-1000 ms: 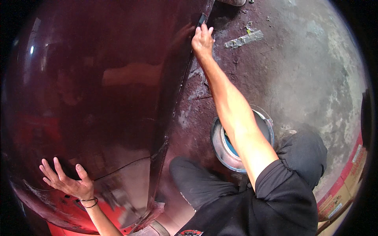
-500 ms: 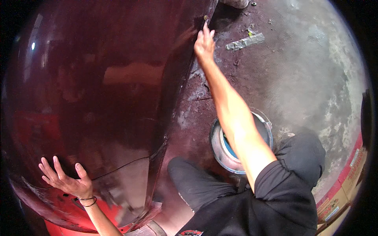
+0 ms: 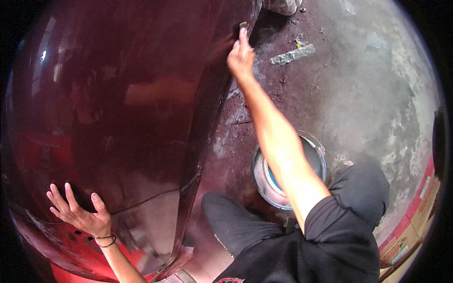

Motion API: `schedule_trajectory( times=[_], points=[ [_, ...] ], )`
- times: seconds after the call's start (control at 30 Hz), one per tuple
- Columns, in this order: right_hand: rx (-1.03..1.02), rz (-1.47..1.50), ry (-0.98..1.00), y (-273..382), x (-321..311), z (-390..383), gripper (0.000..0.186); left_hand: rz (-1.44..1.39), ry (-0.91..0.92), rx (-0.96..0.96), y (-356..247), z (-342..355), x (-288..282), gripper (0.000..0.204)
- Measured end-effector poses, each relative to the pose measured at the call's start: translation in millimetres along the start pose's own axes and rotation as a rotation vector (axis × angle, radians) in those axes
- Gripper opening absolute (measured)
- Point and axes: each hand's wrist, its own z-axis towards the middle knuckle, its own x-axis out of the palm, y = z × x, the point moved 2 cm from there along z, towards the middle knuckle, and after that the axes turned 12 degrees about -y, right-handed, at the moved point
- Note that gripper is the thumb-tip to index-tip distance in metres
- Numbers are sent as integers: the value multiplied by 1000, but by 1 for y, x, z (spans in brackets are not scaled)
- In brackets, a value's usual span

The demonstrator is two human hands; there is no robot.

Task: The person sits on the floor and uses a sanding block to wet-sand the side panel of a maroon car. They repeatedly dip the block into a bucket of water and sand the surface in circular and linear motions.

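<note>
A large glossy dark-maroon car body panel point(image 3: 155, 122) fills the left side, with a seam across its lower part. My left hand point(image 3: 82, 214) rests flat on the panel near that seam, fingers spread and nothing in it. My right arm stretches far forward along the panel's right edge. There my right hand point(image 3: 241, 59) presses against the panel, fingers close together. A small piece with a yellowish-brown edge point(image 3: 243, 25) shows at its fingertips; its kind is too small to make out.
A bucket point(image 3: 264, 186) stands on the floor below my right forearm, between my knees. A torn silvery strip point(image 3: 292, 54) lies on the stained grey floor point(image 3: 358, 94). Cardboard boxes point(image 3: 415, 226) stand at the lower right. A rounded pale object point(image 3: 283, 5) sits at the top.
My right hand has shifted slightly left and down along the panel edge, and the small piece at its fingertips shows more. My left hand stays in place.
</note>
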Motion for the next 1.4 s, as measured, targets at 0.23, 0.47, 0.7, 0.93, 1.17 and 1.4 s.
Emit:
schedule_trajectory(
  times=[0.23,0.47,0.7,0.93,1.17,1.4],
  points=[
    [-78,352,135,71,-46,-164,67,9,23,14,2,-2,-9,59],
    [-307,362,-168,87,-14,50,50,-50,-24,-8,0,3,-4,60],
    [45,436,184,102,-68,-300,67,-65,-73,3,1,-3,0,60],
    [9,296,87,99,-44,-152,59,-95,-125,-15,8,-12,2,57],
    [168,406,178,105,-71,-315,65,-86,-141,-13,10,-15,0,57],
    [180,208,-54,46,-39,-175,55,-92,-149,-3,4,-10,0,59]
  ],
)
